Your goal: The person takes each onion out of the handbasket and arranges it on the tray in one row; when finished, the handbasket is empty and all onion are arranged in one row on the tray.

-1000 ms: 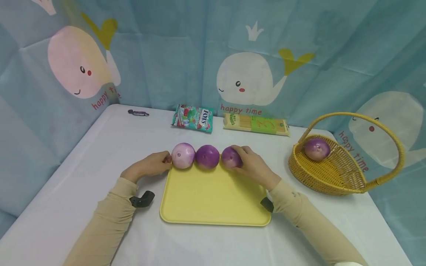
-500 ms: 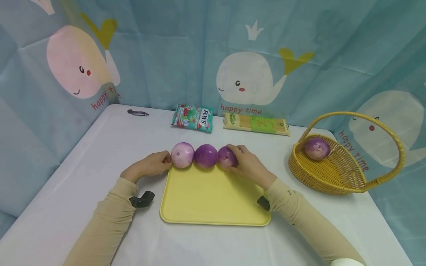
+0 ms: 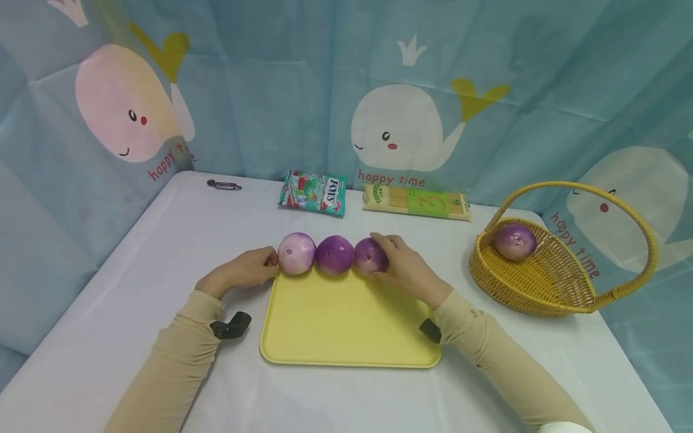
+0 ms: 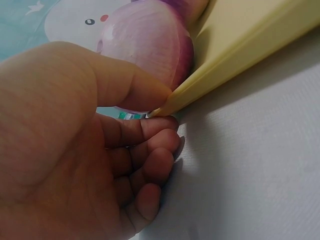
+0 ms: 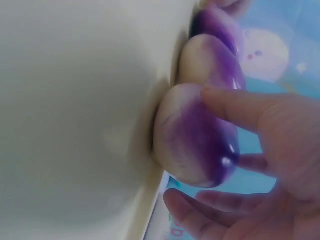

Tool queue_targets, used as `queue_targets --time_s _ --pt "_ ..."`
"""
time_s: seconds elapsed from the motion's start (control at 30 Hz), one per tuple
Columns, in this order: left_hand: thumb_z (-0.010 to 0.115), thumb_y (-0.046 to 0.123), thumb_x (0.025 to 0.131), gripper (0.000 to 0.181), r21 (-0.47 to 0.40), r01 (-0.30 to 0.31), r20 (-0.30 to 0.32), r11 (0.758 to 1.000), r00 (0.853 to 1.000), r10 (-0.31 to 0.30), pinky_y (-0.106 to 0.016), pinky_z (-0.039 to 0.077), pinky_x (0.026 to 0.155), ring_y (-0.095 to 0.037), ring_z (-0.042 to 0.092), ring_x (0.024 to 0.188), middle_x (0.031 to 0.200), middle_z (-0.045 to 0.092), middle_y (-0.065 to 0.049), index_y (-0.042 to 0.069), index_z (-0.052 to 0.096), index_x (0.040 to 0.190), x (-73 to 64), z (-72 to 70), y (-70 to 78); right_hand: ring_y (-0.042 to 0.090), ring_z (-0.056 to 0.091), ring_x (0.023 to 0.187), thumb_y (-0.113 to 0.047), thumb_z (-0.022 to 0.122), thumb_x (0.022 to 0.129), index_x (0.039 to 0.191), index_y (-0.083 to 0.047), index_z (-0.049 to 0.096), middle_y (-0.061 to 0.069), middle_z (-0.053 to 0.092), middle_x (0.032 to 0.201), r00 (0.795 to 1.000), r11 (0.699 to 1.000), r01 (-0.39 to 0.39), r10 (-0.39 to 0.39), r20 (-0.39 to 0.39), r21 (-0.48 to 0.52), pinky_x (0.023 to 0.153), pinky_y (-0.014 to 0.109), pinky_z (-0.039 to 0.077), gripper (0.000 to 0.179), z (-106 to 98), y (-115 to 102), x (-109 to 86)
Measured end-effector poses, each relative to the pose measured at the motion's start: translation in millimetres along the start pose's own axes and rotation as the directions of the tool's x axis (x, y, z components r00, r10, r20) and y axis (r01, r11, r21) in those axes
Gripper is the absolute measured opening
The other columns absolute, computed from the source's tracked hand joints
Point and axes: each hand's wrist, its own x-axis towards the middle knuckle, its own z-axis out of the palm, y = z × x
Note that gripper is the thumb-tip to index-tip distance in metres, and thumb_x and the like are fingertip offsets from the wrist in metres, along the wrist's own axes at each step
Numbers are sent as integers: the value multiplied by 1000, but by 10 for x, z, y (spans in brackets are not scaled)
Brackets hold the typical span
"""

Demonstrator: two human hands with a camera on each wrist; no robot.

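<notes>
A yellow tray (image 3: 346, 325) lies on the table, with three purple onions in a row along its far edge. The pale left onion (image 3: 296, 254) sits beside my left hand (image 3: 246, 272). In the left wrist view, thumb and forefinger pinch the tray's rim (image 4: 192, 87). The darker middle onion (image 3: 334, 255) stands between the other two. My right hand (image 3: 408, 269) holds the right onion (image 3: 369, 257) from its right side; in the right wrist view, the thumb lies against its skin, and the hand partly covers it.
A yellow wicker basket (image 3: 509, 294) with a tall handle stands at the right, holding another purple onion (image 3: 516, 243). Along the back lie a wrapped candy (image 3: 224, 184), a teal candy bag (image 3: 313, 192) and a noodle pack (image 3: 417, 202).
My right hand has shifted slightly left with the right onion, closing its small gap to the middle onion. The left hand keeps its place at the tray's rim.
</notes>
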Motion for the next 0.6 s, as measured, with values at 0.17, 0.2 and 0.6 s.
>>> queue_targets --time_s 0.17,0.2,0.6 --pt "53 17 87 16 -1 -1 3 1000 1000 1 -28 39 65 -17 49 76 83 51 -5 5 53 97 4 7 -5 39 57 121 -38 73 85 151 -15 32 20 44 144 999 999 -34 34 -2 -10 99 52 48 82 -153 55 -53" --pt "53 17 87 17 -2 -1 4 1000 1000 1 -28 39 65 -17 49 76 83 51 -5 5 53 98 4 7 -3 40 56 122 -39 72 86 151 -15 32 19 44 145 999 999 -38 38 -14 -13 99 53 48 80 -211 71 -71" --pt "53 19 89 18 -6 -3 -1 1000 1000 3 -28 39 67 -18 49 81 86 52 -6 4 54 100 -4 6 -5 35 64 86 -30 51 98 103 0 69 22 70 100 946 975 -221 203 -254 -41 75 49 50 35 -1279 608 -436"
